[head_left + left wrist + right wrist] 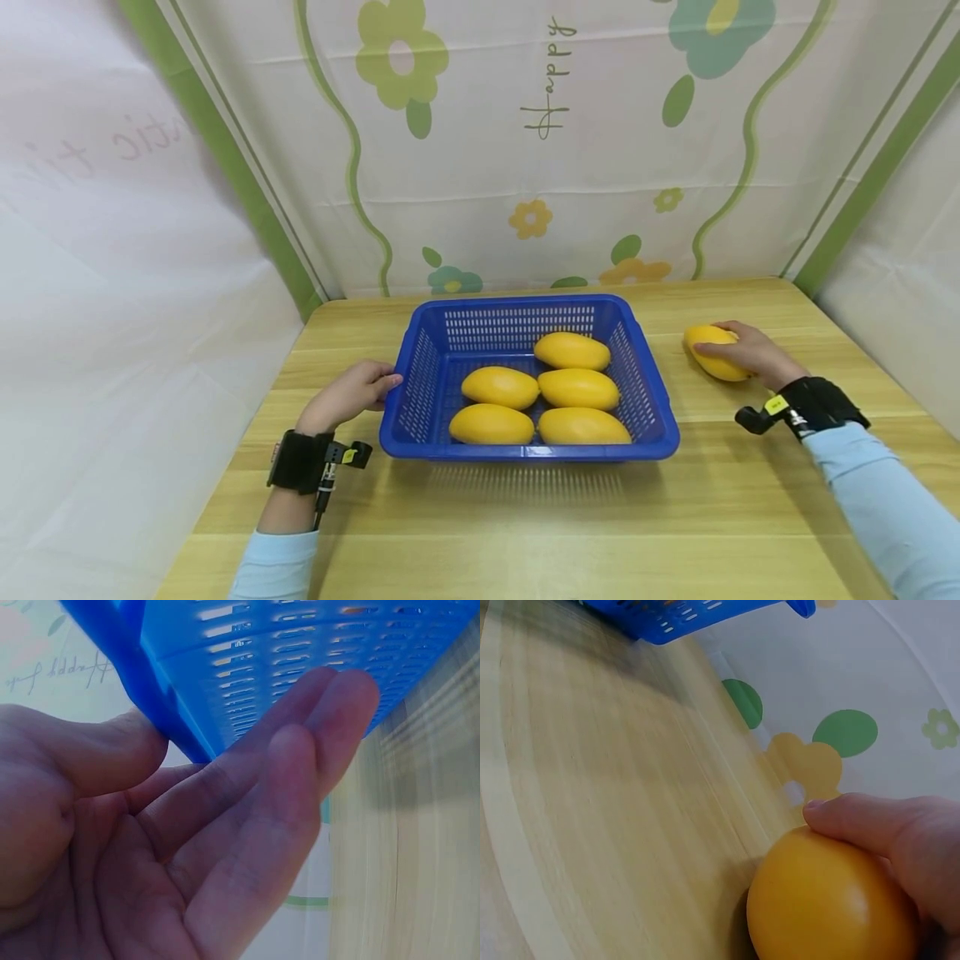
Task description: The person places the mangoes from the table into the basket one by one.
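Note:
A blue plastic basket (528, 452) with slotted walls stands on the wooden table. Several yellow mangoes (501, 387) lie inside it, two on the left and the others on the right. My left hand (352, 396) grips the basket's left rim; in the left wrist view the thumb is at the rim (154, 694) and the fingers reach beneath it along the slotted wall. To the right of the basket, my right hand (761, 354) holds another mango (716, 354). In the right wrist view the thumb lies on top of this mango (825, 900); the other fingers are mostly hidden.
The light wooden table (525, 533) runs back to a hanging white cloth (465, 183) printed with flowers. More white cloth (150, 333) encloses the left side, and a similar panel (900, 275) stands on the right.

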`<action>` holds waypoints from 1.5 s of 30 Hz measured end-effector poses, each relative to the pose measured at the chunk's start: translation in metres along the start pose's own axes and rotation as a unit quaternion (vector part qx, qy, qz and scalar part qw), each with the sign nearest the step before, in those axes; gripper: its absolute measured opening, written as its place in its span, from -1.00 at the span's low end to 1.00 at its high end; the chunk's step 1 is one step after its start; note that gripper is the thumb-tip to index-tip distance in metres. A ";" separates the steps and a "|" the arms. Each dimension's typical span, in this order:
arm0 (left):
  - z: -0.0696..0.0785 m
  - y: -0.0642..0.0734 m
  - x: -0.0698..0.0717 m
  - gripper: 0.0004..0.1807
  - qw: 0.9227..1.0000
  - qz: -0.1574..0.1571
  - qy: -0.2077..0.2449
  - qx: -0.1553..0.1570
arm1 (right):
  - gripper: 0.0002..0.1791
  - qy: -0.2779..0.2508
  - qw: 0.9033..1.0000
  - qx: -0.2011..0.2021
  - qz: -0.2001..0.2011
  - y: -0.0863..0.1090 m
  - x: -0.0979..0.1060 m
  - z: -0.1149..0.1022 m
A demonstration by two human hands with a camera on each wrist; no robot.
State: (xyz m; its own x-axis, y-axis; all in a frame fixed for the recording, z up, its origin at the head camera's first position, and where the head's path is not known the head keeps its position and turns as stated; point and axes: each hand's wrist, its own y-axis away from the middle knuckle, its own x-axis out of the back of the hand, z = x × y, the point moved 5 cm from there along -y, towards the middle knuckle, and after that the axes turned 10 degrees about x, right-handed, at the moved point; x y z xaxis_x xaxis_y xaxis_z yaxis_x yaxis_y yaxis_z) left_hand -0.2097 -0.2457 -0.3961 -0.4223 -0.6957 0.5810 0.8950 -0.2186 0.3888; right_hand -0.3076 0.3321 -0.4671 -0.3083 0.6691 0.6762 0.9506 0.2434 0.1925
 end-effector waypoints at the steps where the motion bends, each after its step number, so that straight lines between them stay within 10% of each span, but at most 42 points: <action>1: 0.000 0.000 0.000 -0.61 1.000 0.000 0.001 0.000 | 0.08 0.000 1.000 -0.003 0.002 0.000 0.000 0.001; 19: -0.002 0.001 0.000 -0.60 1.000 0.004 -0.001 0.004 | -0.11 -0.132 0.991 0.016 0.019 0.008 0.006 -0.007; 45: 0.001 0.001 0.000 -0.60 1.000 -0.004 0.003 0.002 | -0.20 -0.169 0.984 0.037 0.033 0.015 0.002 -0.037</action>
State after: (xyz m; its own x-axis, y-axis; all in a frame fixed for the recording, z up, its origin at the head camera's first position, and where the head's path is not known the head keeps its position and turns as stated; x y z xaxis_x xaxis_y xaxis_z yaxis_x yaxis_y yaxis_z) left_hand -0.2086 -0.2459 -0.3949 -0.4285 -0.6981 0.5736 0.8912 -0.2219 0.3957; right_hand -0.2922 0.3111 -0.4369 -0.2518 0.8773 0.4087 0.9677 0.2330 0.0960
